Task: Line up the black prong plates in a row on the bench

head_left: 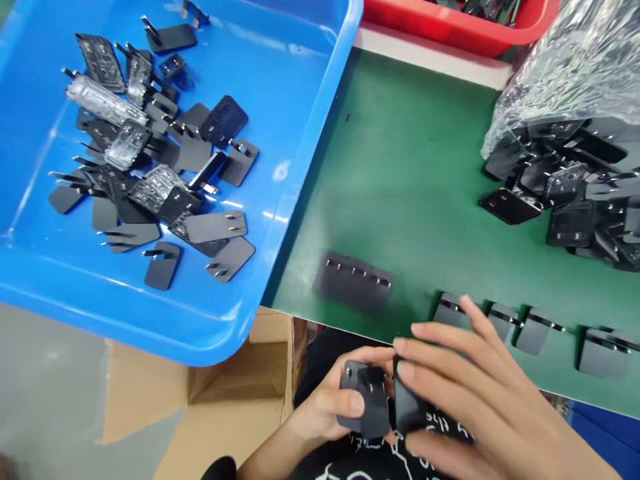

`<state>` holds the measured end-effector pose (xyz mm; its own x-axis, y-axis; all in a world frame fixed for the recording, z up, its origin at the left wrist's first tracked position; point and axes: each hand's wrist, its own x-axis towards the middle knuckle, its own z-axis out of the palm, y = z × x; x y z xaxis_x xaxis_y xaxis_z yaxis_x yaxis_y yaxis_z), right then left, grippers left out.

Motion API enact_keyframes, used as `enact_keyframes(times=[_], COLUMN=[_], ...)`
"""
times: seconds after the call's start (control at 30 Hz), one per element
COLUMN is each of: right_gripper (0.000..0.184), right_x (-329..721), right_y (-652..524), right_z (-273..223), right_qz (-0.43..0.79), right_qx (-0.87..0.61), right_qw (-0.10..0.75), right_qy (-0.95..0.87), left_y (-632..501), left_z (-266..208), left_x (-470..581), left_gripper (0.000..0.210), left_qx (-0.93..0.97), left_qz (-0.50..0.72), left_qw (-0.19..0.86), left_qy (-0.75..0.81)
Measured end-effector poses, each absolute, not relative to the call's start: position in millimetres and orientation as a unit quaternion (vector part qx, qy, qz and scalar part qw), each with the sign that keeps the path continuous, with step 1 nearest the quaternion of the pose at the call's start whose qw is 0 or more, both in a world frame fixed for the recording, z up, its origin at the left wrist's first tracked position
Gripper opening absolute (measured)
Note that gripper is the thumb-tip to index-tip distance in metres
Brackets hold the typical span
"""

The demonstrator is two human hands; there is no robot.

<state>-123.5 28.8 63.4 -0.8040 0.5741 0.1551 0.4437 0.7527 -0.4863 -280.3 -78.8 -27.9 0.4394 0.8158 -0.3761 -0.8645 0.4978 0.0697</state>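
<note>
My left hand (327, 400) is closed around a few black plug plates (376, 410), its thumb pressed on their flat faces. To its right, my right hand (475, 383) grips another dark plate (407, 403) between its thumb and fingers, slightly blurred. The two hands are close together in front of my body, just off the table edge. Beyond them lies a dark block with a row of shiny metal pins (355, 280). Several black two-pin plug plates (535, 330) lie in a row along the table's near edge, partly behind my right fingers.
A blue tray (320, 127) at the left holds loose plug plates (200, 150), some in clear plastic. Clear plastic bagging (565, 73) stands behind a pile of dark plug parts (570, 193) at right. A red bin (440, 27) sits at the back, a cardboard box (240, 400) below.
</note>
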Motion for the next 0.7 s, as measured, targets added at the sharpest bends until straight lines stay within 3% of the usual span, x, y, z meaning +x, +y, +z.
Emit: enact_keyframes(times=[0.17, 0.3, 0.37, 0.53, 0.7], right_gripper=[0.022, 0.04, 0.041, 0.048, 0.034], right_x=[-129, -142, -152, -182, -173], right_y=[8, 18, 30, 53, 43], right_z=[56, 51, 50, 37, 48], right_qz=[0.211, 0.222, 0.191, 0.08, 0.142], right_qx=[-0.253, -0.234, -0.279, -0.394, -0.329], right_qw=[0.12, 0.172, 0.208, 0.13, 0.194], right_qy=[-0.937, -0.931, -0.918, -0.906, -0.913], left_y=[-81, -83, -82, -81, -91], left_z=[-27, -27, -28, -34, -38], left_x=[-283, -285, -284, -285, -290], left_gripper=[0.063, 0.044, 0.038, 0.036, 0.047], left_qx=[-0.119, -0.115, -0.101, -0.063, -0.053], left_qz=[0.458, 0.481, 0.486, 0.515, 0.507], left_qw=[0.871, 0.855, 0.857, 0.849, 0.838], left_qy=[0.136, 0.157, 0.14, 0.104, 0.194])
